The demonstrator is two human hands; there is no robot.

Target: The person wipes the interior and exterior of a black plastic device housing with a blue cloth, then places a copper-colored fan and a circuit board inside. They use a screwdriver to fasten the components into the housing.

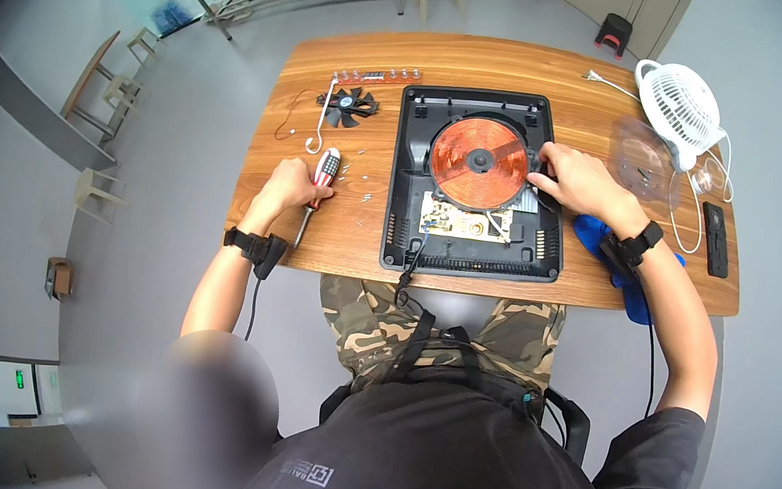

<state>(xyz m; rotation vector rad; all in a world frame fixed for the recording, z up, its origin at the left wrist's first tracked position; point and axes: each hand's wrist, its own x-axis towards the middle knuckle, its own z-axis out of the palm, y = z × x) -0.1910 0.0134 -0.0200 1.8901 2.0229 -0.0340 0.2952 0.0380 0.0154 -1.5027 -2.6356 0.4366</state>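
Note:
An opened induction cooker base, a black shallow housing, lies before me on the wooden table. Inside it is a round copper coil, with a pale circuit board on the near side. My right hand has its fingers and thumb closed on the coil's right edge; the exact grip is partly hidden. To the left of the housing, my left hand has its fingers curled at the lower handle of a red, white and black screwdriver, whose shaft points toward the table's near edge. Several small screws lie beside it.
A black cooling fan, a white hooked piece and a red strip with knobs lie back left. At right are a white fan with its cord, a clear tray, a black bar and a blue object.

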